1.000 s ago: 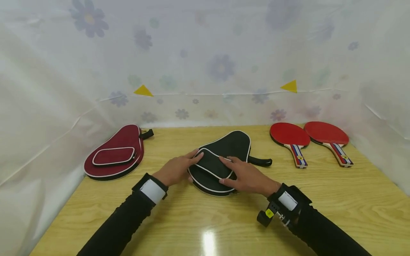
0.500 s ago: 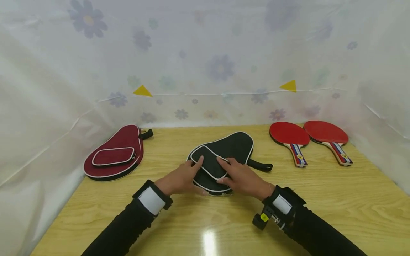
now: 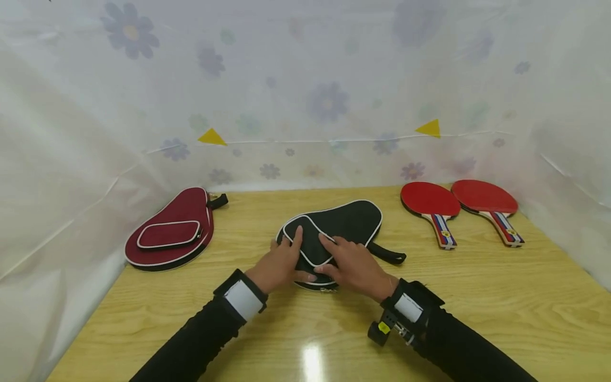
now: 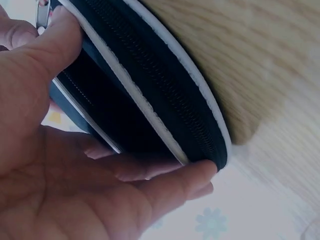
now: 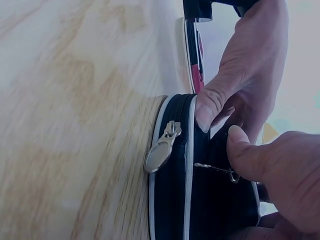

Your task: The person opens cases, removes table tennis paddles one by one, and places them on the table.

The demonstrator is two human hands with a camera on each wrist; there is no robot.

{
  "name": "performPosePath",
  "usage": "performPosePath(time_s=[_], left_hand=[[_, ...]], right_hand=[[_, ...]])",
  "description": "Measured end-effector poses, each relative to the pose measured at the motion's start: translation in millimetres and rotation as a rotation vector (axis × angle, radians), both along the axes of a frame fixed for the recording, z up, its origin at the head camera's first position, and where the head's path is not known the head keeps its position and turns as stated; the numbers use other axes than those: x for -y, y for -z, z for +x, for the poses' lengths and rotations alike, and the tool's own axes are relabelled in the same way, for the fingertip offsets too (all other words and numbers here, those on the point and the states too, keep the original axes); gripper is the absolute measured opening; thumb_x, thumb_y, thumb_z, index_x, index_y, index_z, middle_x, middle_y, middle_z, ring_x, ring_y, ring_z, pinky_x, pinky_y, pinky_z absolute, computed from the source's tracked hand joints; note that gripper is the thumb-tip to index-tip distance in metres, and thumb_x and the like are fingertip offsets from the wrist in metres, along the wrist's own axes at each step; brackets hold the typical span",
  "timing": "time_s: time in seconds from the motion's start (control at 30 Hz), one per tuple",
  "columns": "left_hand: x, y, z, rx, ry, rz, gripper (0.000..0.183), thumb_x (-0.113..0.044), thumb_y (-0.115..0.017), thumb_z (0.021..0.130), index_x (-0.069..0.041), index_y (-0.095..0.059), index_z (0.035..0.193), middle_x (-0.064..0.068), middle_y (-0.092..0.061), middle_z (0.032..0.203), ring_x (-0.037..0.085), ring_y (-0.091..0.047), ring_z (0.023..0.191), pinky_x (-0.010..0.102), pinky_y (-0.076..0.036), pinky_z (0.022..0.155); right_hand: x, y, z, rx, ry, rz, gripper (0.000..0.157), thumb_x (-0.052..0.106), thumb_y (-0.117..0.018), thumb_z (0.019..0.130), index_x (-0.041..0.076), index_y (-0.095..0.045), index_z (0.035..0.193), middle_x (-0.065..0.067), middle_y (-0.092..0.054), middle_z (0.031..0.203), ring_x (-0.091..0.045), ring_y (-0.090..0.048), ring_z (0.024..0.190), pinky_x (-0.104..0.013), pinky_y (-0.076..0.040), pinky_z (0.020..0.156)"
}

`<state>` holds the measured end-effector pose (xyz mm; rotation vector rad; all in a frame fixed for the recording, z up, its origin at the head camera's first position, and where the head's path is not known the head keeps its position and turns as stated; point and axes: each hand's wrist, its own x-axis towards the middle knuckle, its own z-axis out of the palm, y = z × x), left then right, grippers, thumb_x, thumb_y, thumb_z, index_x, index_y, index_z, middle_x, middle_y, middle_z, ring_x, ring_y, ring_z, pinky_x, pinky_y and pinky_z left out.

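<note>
Our left hand (image 3: 278, 265) spreads wide over the black case (image 3: 350, 222), on the table (image 3: 305, 323) at twelve o'clock from us — our right hand (image 3: 360, 266) touches its pocket (image 3: 312, 245), but we can't tell if it pinches.

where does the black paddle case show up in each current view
Head: the black case lies at the centre, partly covered by the left hand and right hand.
Left wrist: it slants from the top left down past the centre, its zipped edge showing.
Right wrist: lower centre, with a silver zip pull on its edge.
Shared landmark: the white piping on the case.
</note>
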<state>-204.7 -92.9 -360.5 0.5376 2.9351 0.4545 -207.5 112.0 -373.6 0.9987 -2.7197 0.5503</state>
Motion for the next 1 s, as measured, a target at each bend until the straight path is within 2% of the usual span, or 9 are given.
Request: performPosePath(time_s=[0.13, 0.27, 0.37, 0.47, 0.53, 0.6, 0.7, 0.87, 1.0], left_hand=[[6, -0.4, -7.6, 0.03, 0.047, 0.034, 0.108, -0.04, -0.08, 0.086, 0.005, -0.013, 0.159, 0.041, -0.029, 0.152, 0.056, -0.036, 0.137, 0.06, -0.031, 0.113], [13, 0.9, -17.3, 0.055, 0.084, 0.062, 0.108, -0.033, -0.082, 0.085, 0.003, -0.012, 0.16, 0.038, -0.033, 0.152, 0.051, -0.033, 0.142, 0.058, -0.028, 0.115], [19, 1.6, -24.8, 0.082, 0.12, 0.077, 0.108, -0.029, -0.082, 0.085, 0.001, -0.01, 0.161, 0.036, -0.031, 0.154, 0.05, -0.031, 0.143, 0.058, -0.023, 0.117], [23, 0.7, -31.7, 0.112, 0.152, 0.083, 0.108, -0.026, -0.082, 0.086, -0.002, -0.008, 0.162, 0.033, -0.028, 0.157, 0.049, -0.028, 0.145, 0.058, -0.018, 0.119], [26, -0.4, -36.1, 0.129, 0.158, 0.09, 0.107, -0.023, -0.081, 0.086, -0.005, -0.008, 0.162, 0.03, -0.027, 0.159, 0.051, -0.023, 0.146, 0.059, -0.02, 0.118], [27, -1.4, -39.8, 0.14, 0.155, 0.092, 0.106, -0.021, -0.081, 0.086, -0.009, -0.008, 0.163, 0.026, -0.028, 0.16, 0.052, -0.018, 0.147, 0.059, -0.024, 0.117], [28, -2.4, -43.2, 0.132, 0.151, 0.092, 0.104, -0.019, -0.08, 0.087, -0.012, -0.01, 0.163, 0.022, -0.03, 0.161, 0.055, -0.015, 0.147, 0.058, -0.029, 0.114], [30, -1.4, -44.9, 0.034, 0.176, 0.085, 0.097, -0.014, -0.078, 0.087, -0.005, -0.017, 0.162, 0.024, -0.042, 0.154, 0.053, -0.033, 0.141, 0.056, -0.035, 0.112], [32, -0.6, -44.5, -0.004, 0.181, 0.08, 0.092, -0.01, -0.076, 0.089, -0.004, -0.019, 0.161, 0.027, -0.049, 0.147, 0.05, -0.043, 0.135, 0.056, -0.037, 0.11]], right_hand=[[3, -2.8, -0.5, 0.01, 0.006, -0.007, 0.068, 0.035, -0.073, 0.092, -0.004, -0.052, 0.144, -0.026, -0.065, 0.127, -0.038, -0.069, 0.104, -0.052, -0.055, 0.085], [5, -5.6, -1.3, 0.016, -0.005, -0.012, 0.064, 0.03, -0.073, 0.093, -0.006, -0.053, 0.142, -0.023, -0.068, 0.121, -0.031, -0.071, 0.09, -0.048, -0.056, 0.083], [6, -6.7, -2.5, 0.017, -0.009, -0.016, 0.062, 0.026, -0.075, 0.092, -0.007, -0.055, 0.14, -0.016, -0.073, 0.1, -0.022, -0.067, 0.07, -0.04, -0.055, 0.072], [10, -6.7, -3.7, 0.0, 0.007, -0.021, 0.06, 0.026, -0.077, 0.09, -0.006, -0.058, 0.138, -0.011, -0.071, 0.085, -0.017, -0.062, 0.062, -0.035, -0.052, 0.064], [13, -6.1, -3.8, -0.002, 0.03, -0.029, 0.06, 0.027, -0.077, 0.089, -0.005, -0.06, 0.136, -0.011, -0.071, 0.082, -0.017, -0.061, 0.06, -0.035, -0.052, 0.062], [17, -5.5, -3.6, -0.011, 0.058, -0.035, 0.059, 0.028, -0.078, 0.089, -0.005, -0.061, 0.135, -0.013, -0.073, 0.086, -0.018, -0.063, 0.061, -0.036, -0.053, 0.062], [22, -5.3, -3.6, -0.026, 0.094, -0.03, 0.059, 0.03, -0.078, 0.089, -0.005, -0.062, 0.134, -0.014, -0.073, 0.084, -0.02, -0.062, 0.057, -0.038, -0.053, 0.06], [30, -5.2, -5.9, -0.051, 0.136, -0.025, 0.06, 0.034, -0.075, 0.091, -0.006, -0.062, 0.133, -0.012, -0.067, 0.071, -0.023, -0.06, 0.054, -0.04, -0.055, 0.06], [34, -3.6, -7.7, -0.066, 0.158, -0.026, 0.06, 0.037, -0.074, 0.092, -0.006, -0.062, 0.133, -0.015, -0.07, 0.078, -0.028, -0.064, 0.059, -0.042, -0.056, 0.061]])
